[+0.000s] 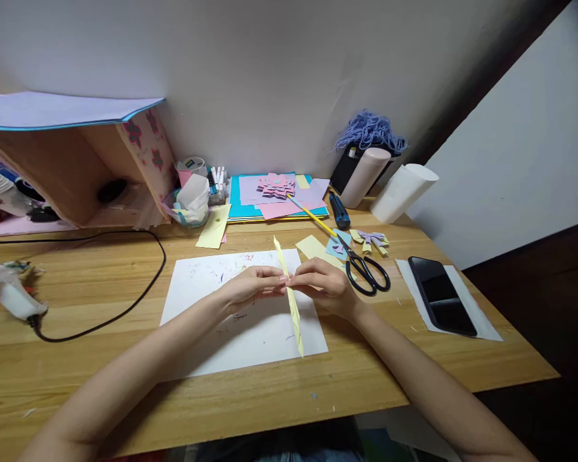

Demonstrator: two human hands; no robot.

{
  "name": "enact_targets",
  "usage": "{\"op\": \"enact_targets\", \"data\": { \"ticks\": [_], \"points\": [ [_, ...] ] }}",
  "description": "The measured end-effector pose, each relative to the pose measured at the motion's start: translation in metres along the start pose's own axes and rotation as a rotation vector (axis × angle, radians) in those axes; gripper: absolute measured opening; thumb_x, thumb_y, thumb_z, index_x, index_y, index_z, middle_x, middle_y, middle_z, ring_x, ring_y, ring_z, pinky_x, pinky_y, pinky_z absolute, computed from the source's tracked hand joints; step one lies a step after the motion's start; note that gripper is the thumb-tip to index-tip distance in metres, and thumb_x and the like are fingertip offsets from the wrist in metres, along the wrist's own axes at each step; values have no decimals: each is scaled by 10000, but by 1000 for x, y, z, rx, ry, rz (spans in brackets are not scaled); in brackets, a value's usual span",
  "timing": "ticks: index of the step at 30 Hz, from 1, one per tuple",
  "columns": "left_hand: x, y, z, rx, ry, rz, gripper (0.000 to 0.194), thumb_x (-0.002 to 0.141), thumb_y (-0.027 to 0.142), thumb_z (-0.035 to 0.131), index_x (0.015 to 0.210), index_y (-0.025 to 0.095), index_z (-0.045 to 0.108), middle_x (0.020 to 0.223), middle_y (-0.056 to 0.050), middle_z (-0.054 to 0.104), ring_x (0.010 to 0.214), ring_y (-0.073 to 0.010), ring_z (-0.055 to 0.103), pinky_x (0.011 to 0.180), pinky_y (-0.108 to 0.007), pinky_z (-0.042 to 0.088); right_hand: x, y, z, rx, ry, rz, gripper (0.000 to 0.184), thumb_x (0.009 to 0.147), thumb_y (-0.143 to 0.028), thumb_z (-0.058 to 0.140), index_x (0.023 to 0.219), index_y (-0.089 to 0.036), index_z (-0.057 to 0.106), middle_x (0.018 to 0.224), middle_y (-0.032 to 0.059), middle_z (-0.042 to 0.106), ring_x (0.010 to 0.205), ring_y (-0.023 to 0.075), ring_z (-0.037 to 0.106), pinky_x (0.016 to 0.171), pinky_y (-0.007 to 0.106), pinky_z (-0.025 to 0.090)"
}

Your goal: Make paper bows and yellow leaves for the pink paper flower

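Note:
A long, narrow strip of folded yellow paper (293, 314) stands on edge over a white sheet (207, 282) on the wooden desk (101, 282). My left hand (250, 287) and my right hand (324, 285) meet at the strip's middle, both pinching it with fingertips closed. The strip runs from the far side of the sheet to its near edge. Black scissors (366, 269) lie just to the right of my right hand.
A black phone (440, 295) rests on white paper at right. Coloured paper sheets (274, 199), a pencil, a blue cutter (340, 212), paper bows, white rolls and blue yarn sit at the back. A glue gun (9, 292) with its black cord (125, 308) lies left, by a cardboard box.

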State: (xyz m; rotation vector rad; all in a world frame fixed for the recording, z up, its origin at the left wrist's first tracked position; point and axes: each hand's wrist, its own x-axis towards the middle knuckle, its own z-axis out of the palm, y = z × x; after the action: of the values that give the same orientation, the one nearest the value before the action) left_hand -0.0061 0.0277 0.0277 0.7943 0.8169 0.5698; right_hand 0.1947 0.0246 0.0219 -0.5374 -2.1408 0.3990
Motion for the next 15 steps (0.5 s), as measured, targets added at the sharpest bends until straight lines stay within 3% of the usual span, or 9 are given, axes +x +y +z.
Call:
{"op": "enact_targets", "data": {
  "ticks": [4,8,15],
  "points": [
    [1,-2,2,29,20,20,219,620,281,778,756,127,703,753,-28,648,718,-89,574,828,-262,424,0,0,1,-63,28,-55,155,815,-124,584,928,-205,653,793,52,630,731,139,579,624,258,496],
    [0,-2,3,35,43,46,224,602,295,784,730,131,700,748,-33,654,719,-98,575,815,-273,423,0,-3,2,-80,21,-12,130,812,-121,588,898,-199,645,771,50,629,712,142,564,621,265,478],
    [-3,0,10,170,170,220,214,627,312,753,730,133,697,734,-36,669,693,-122,582,738,-275,442,3,-12,8,88,64,325,40,813,-182,597,826,-190,633,740,29,591,710,144,539,657,286,444]
  ]
}}
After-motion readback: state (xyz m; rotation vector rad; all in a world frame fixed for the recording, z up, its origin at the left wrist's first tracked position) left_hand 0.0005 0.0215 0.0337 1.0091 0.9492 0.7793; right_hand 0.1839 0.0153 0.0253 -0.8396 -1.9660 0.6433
